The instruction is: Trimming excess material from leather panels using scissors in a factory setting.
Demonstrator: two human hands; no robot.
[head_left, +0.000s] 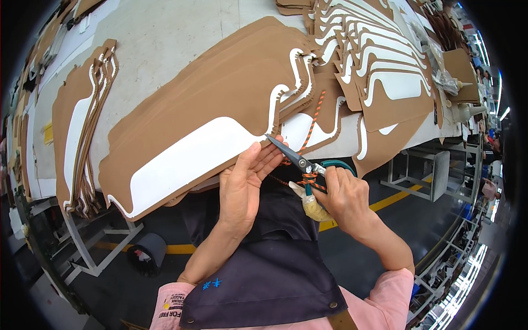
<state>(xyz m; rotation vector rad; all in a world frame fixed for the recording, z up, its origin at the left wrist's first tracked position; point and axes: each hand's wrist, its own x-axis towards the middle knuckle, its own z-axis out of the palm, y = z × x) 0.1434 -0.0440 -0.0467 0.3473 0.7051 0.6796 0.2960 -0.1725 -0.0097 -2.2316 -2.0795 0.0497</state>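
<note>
My right hand [345,195] is closed around the green handles of a pair of scissors [294,157], which have orange-and-black cord wound about them. The narrow blades point up and left, their tips at the notched edge of a brown sheet piece [220,99] with a white strip along its near side. My left hand [242,184] is at that same edge, thumb near the top face and fingers by the underside, just left of the blades. The striped cord [314,118] runs from the scissors onto the table. A yellowish wrapped bundle [313,208] hangs below my right hand.
More brown-and-white pieces lie in a fanned stack [396,82] at the back right and a smaller stack [82,126] at the left. Glue bottles [467,111] stand at the right edge. A dark bin [147,254] and metal frames [440,170] are below table level.
</note>
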